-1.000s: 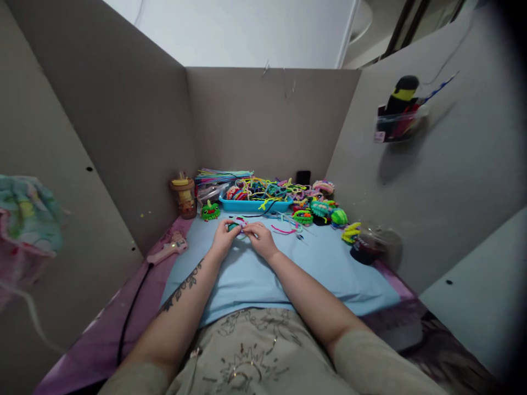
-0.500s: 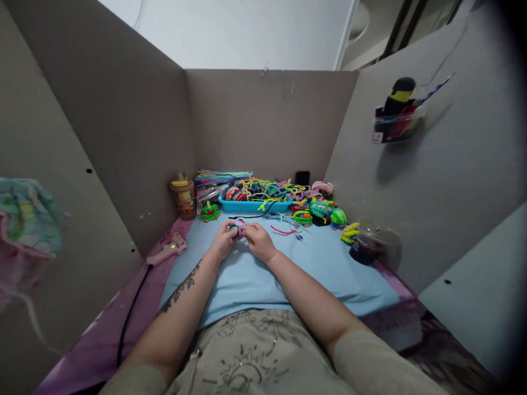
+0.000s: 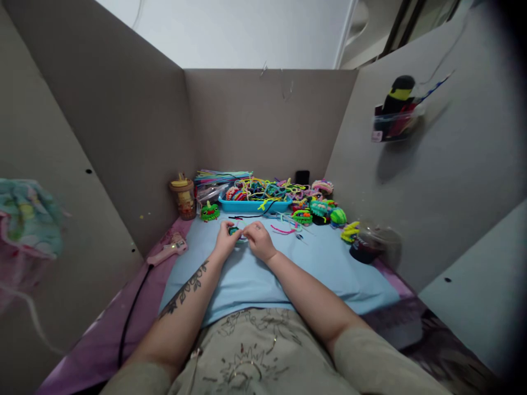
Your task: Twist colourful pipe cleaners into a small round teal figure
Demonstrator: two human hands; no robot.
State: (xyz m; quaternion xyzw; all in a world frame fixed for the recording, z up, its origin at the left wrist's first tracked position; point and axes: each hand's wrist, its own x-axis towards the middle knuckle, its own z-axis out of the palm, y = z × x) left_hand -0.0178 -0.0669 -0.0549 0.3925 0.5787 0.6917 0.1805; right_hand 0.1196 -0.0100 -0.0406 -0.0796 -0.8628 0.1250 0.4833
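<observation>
My left hand [image 3: 225, 241] and my right hand [image 3: 259, 240] meet over the light blue mat [image 3: 321, 269], fingers pinched together on a small fuzzy green craft piece [image 3: 234, 231] made of pipe cleaner. Both hands hold it just above the mat, in front of a blue tray [image 3: 253, 205] piled with coloured pipe cleaners. Most of the piece is hidden by my fingers.
Finished fuzzy figures [image 3: 325, 211] sit right of the tray, a green one [image 3: 209, 212] to its left. A yellow-lidded jar [image 3: 183, 196] stands at the back left, a pink glue gun [image 3: 168, 250] with a black cord on the left, a dark cup [image 3: 364, 248] on the right. Cardboard walls enclose the desk.
My hands shifted slightly while working the small piece; the pink part seen between my fingers earlier is now hidden, and my left forearm turned a little.
</observation>
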